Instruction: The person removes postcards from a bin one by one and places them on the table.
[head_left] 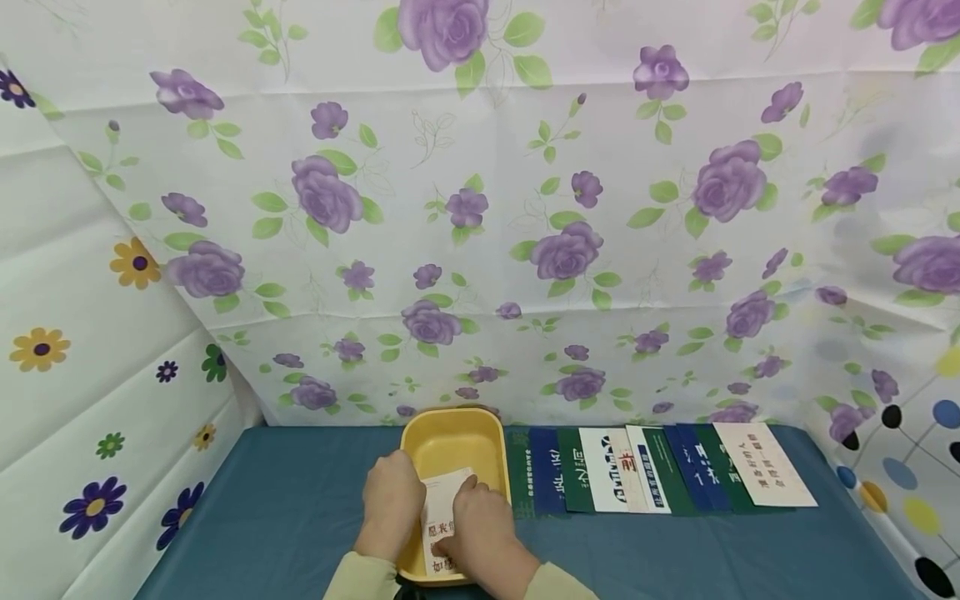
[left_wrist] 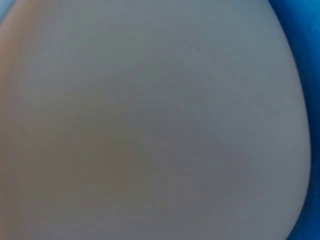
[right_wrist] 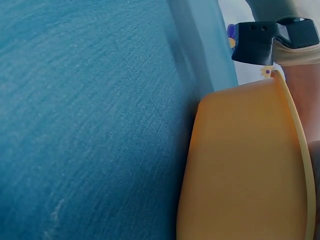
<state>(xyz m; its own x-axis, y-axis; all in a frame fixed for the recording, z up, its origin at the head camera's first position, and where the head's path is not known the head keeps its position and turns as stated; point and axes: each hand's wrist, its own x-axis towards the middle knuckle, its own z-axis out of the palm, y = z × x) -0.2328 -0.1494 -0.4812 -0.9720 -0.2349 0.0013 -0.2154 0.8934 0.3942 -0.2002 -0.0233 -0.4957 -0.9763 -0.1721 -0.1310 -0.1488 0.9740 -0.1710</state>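
A pale card [head_left: 442, 495] with red-brown characters lies in a yellow tray [head_left: 452, 418], or just above its floor; I cannot tell which. My right hand [head_left: 486, 533] grips the card along its right side, with the thumb over the printed face. At the card's left edge, my left hand [head_left: 393, 504] is curled over the tray's left rim and holds the card's side; its fingertips are hidden. Blurred pale skin fills most of the left wrist view. The tray's outer wall [right_wrist: 245, 165] shows in the right wrist view, with a dark wrist strap [right_wrist: 255, 42] beyond it.
Right of the tray, an overlapping row of green, blue and white cards [head_left: 652, 468] lies along the back of the blue tablecloth [head_left: 300, 500]. A white card [head_left: 765, 464] tops its right end. Flower-patterned sheets [head_left: 465, 208] hang behind and at both sides.
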